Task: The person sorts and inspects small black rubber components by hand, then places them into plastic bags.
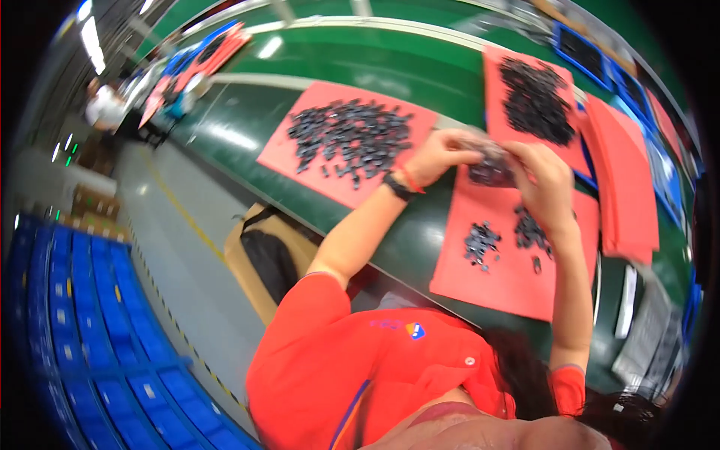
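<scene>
My left hand [439,154], with a black band and a red cord at the wrist, and my right hand [544,180] together pinch a small clear bag of dark parts [491,166]. They hold it just above a red mat [510,289] on the green table [409,247]. Under my right hand, two small heaps of dark parts [480,244] [529,229] lie on that mat, with one loose piece beside them. The bag's contents are blurred.
A second red mat [289,150] to the left carries a wide spread of dark parts [352,135]. A third mat holds a black pile [536,101]. Stacked red mats [626,187] lie at the right. Blue crates [97,330] and an open cardboard box [262,259] stand on the floor.
</scene>
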Motion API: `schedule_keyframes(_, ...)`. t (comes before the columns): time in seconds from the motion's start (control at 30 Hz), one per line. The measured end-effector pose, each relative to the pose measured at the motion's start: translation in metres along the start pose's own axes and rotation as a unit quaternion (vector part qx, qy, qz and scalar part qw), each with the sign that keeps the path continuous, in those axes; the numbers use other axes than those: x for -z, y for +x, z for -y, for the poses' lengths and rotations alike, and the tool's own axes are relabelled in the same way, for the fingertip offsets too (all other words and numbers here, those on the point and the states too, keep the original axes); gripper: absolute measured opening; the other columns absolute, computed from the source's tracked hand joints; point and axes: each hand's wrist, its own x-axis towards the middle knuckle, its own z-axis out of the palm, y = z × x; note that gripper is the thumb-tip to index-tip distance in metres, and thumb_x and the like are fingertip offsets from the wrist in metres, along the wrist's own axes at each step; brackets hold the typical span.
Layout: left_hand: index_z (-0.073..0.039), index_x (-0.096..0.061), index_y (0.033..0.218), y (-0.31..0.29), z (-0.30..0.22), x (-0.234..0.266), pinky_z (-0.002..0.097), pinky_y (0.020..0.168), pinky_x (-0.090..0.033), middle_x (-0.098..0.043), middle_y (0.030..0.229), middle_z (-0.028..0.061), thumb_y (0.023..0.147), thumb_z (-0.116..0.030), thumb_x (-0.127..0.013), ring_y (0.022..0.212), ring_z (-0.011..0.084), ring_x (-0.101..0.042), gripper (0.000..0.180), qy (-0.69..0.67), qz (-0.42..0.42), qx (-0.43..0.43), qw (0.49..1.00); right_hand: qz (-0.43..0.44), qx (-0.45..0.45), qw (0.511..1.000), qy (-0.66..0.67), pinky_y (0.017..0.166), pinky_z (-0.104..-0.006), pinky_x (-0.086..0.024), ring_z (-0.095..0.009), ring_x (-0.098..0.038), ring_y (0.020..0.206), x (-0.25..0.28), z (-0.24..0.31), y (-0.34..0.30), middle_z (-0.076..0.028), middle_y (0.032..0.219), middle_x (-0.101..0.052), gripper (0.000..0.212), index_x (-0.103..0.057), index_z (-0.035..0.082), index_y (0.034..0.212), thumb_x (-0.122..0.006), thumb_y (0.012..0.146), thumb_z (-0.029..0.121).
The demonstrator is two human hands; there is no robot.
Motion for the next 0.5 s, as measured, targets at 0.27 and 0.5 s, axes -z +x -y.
schedule_keyframes(0.27,-0.002,-0.062,0.092,0.004,0.021,0.024,0.0197,0.056,-0.045,-0.063,0.083,0.0019,0.079,-0.008,-0.064,0.067,0.0070,-0.056,0.015,0.079,-0.305,-0.035,0.949,-0.047,-0.101,0.994,-0.007,0.066,-0.0295,-0.048,-0.024,-0.060,0.078,0.027,-0.008,-0.049,-0.009,0.091,-0.060,0.019,-0.060,0.002,0.094,-0.061,0.076,0.004)
schedule_keyframes(0.5,0.002,-0.060,0.087,0.046,0.032,0.039,0.0197,0.056,-0.045,-0.061,0.080,0.0044,0.078,-0.009,-0.066,0.063,0.0090,-0.056,0.015,0.140,-0.390,-0.088,0.906,-0.041,-0.204,0.977,0.048,0.061,-0.0251,-0.046,-0.019,-0.059,0.074,0.040,-0.020,-0.114,-0.008,0.085,-0.060,0.012,-0.061,0.001,0.088,-0.061,0.076,0.001)
